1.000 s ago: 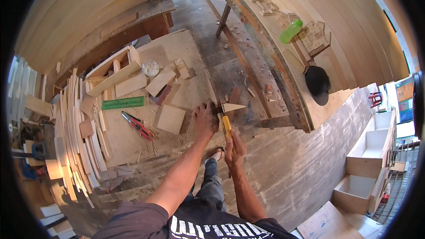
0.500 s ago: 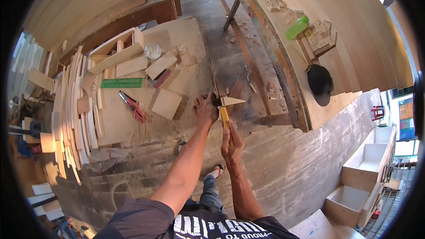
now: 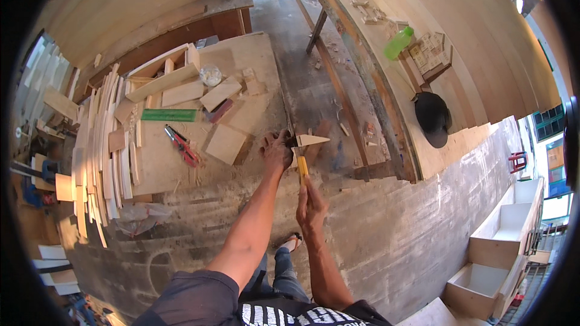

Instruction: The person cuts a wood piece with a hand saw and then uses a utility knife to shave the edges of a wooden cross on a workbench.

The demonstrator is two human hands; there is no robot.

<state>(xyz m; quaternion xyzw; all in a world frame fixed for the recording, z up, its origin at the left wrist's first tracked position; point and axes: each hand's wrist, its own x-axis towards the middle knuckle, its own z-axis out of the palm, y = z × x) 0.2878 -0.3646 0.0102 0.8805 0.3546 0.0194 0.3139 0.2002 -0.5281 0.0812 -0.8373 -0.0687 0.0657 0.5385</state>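
Note:
My left hand (image 3: 277, 152) is closed at the right edge of the worktable (image 3: 151, 184), gripping a pale pointed piece of wood (image 3: 313, 140) that juts out past the edge. Its fingers partly hide the wood's near end. In my right hand (image 3: 312, 208) is a slim yellow-handled tool (image 3: 302, 166), fingers wrapped round the lower handle. The tool's upper end meets the underside of the wood beside my left fingers; its tip is too small to make out. A square wooden block (image 3: 225, 144) lies left of my left hand.
On the worktable are red-handled snips or cutters (image 3: 182, 146), a green ruler (image 3: 168, 115), a divided wooden box (image 3: 164, 78) and long wood strips (image 3: 103, 145). The right-hand bench bears a black cap (image 3: 432, 119) and a green bottle (image 3: 399, 43). Open drawers (image 3: 477, 278) stand lower right.
My right hand and the yellow-handled tool have drawn back slightly toward me. My left hand keeps hold of the wood. The whole view has shifted a little.

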